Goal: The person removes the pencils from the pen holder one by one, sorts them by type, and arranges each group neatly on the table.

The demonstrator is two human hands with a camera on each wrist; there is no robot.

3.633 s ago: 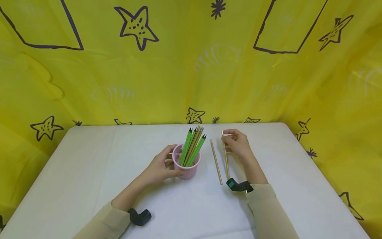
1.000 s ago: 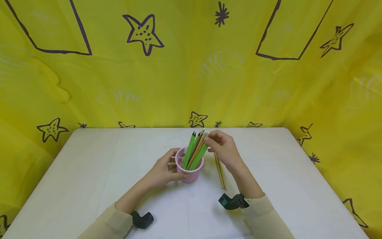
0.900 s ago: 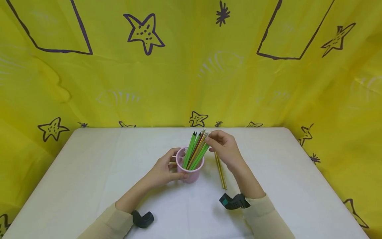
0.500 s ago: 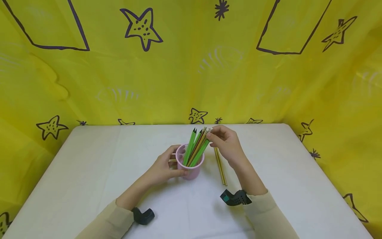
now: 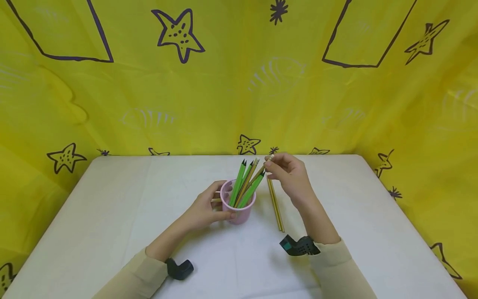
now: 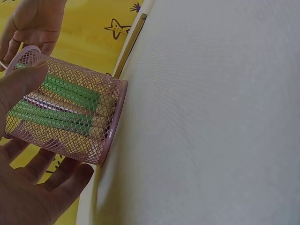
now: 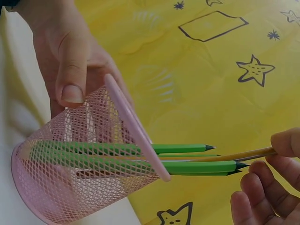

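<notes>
My left hand (image 5: 203, 209) grips a pink mesh pencil cup (image 5: 240, 216) from its left side, thumb at the front and fingers round the back. The cup stands on the table, with green pencils (image 5: 235, 190) in it, black points up. A gold pencil (image 5: 252, 168) with a white eraser end leans among them. With thumb and fingertips, my right hand (image 5: 295, 178) pinches another gold pencil (image 7: 248, 154) near its eraser end. That pencil slants out over the rim to the right, its lower part inside the cup.
Two gold pencils (image 5: 275, 205) lie side by side on the white table (image 5: 112, 207), just right of the cup. A yellow curtain (image 5: 220, 104) with drawn starfish hangs behind the table and along its sides.
My right hand has let go of a gold pencil beside another on the table, moved left to the cup, and drawn a gold pencil there up and right. My left hand keeps its grip.
</notes>
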